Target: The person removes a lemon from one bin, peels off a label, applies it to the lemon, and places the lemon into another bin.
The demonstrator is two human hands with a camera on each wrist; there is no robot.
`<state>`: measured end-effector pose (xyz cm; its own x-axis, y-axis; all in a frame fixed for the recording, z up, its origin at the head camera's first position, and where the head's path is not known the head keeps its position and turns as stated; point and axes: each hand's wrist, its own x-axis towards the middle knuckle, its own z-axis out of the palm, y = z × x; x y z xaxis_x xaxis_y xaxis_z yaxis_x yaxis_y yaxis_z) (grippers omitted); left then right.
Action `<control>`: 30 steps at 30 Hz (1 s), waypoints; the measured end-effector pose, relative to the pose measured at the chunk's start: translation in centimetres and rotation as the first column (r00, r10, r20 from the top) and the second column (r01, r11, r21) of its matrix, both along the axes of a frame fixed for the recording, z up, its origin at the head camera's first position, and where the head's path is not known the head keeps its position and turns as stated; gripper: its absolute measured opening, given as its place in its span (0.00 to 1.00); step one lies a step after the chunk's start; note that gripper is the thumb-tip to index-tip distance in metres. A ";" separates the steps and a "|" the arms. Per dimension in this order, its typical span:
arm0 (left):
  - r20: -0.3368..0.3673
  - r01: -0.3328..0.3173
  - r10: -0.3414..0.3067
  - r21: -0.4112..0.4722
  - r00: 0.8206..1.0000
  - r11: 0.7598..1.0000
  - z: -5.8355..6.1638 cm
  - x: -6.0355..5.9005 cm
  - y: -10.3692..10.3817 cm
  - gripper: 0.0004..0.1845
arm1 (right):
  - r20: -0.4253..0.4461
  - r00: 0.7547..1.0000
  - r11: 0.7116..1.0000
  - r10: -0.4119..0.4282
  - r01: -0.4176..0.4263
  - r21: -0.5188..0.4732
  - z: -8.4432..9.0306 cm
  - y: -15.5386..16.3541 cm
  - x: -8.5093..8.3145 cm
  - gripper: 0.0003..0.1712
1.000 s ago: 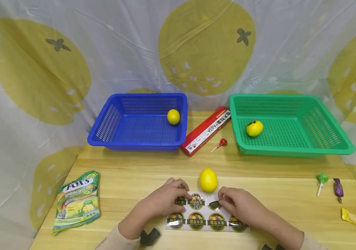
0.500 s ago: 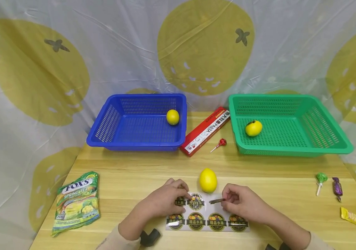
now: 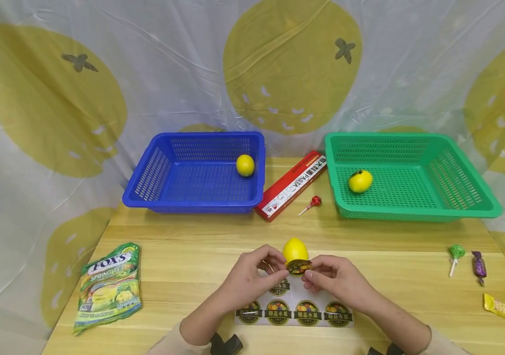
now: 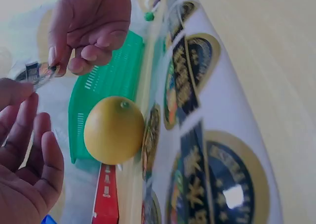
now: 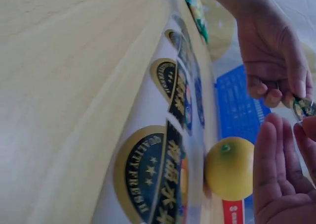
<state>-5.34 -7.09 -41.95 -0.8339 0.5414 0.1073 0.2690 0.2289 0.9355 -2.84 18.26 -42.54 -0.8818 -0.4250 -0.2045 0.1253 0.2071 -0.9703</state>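
A dark, gold-edged fruit label sticker (image 3: 299, 266) is stretched between my two hands, above the sticker sheet. My left hand (image 3: 254, 273) pinches its left end between thumb and fingertips. On the other side, my right hand (image 3: 343, 281) pinches its right end. Just behind the sticker stands a yellow lemon (image 3: 295, 247), its lower part hidden in the head view. The white sheet (image 3: 294, 294) lies flat below the hands with several round labels. Both wrist views show the sticker (image 4: 37, 73) held off the table, and the lemon (image 5: 230, 168) beside the sheet.
A blue basket (image 3: 195, 203) and a green basket (image 3: 416, 213) stand at the back, each with one lemon. Between them lie a red pasta box (image 3: 292, 187) and a red lollipop (image 3: 311, 205). A candy bag (image 3: 109, 288) is at left; a green lollipop (image 3: 455, 256) and wrapped candies (image 3: 479, 267) at right.
The right hand peeled the sticker off the sheet and raised it. The left hand left the sheet, moved right and up, and took the sticker's other end.
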 end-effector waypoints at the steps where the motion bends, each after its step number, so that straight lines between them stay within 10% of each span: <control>1: 0.010 -0.015 0.015 0.010 1.000 1.000 0.1 0.0 0.1 0.09 | -0.011 1.000 1.000 -0.004 0.004 0.022 0.2 0.0 0.0 0.16; 10: 0.008 -0.021 0.022 -0.058 1.000 0.998 0.7 -1.1 0.5 0.04 | -0.194 0.970 0.955 -0.144 0.187 0.230 1.5 -0.8 -0.5 0.10; 30: 0.246 -0.201 0.193 0.008 0.950 0.979 -1.6 -3.2 2.0 0.10 | -0.187 0.948 0.869 -0.257 0.311 0.384 0.1 -1.3 -2.8 0.08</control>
<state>-8.51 -5.10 -43.59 -0.9267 0.3632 -0.0965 -0.0143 0.2225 0.9748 -5.60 16.93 -42.41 -0.9814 -0.0563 -0.1833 0.1214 0.5577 -0.8211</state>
